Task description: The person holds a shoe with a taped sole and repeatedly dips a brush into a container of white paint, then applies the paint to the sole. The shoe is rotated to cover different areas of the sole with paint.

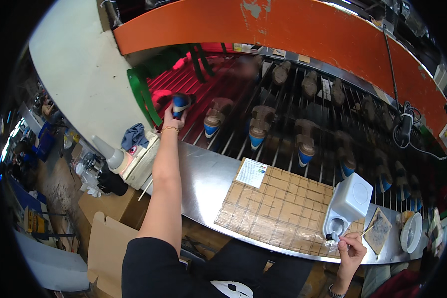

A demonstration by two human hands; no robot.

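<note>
My left hand reaches forward to the red-lit left end of a rack of metal bars. Its fingers are closed round a shoe showing blue and white at its near end. At the lower right my right hand pinches a short pale-grey applicator with a dark tip. That tip sits at the open cup of a white plastic dispenser; whether it touches liquid is hidden. The dispenser stands on a taped cardboard sheet. Brown shoes with blue ends lie in rows across the bars.
An orange beam crosses above the rack. Green metal brackets stand left, beside a white machine panel. A stained square pad and white bowl lie right of the dispenser. A cable hangs at right.
</note>
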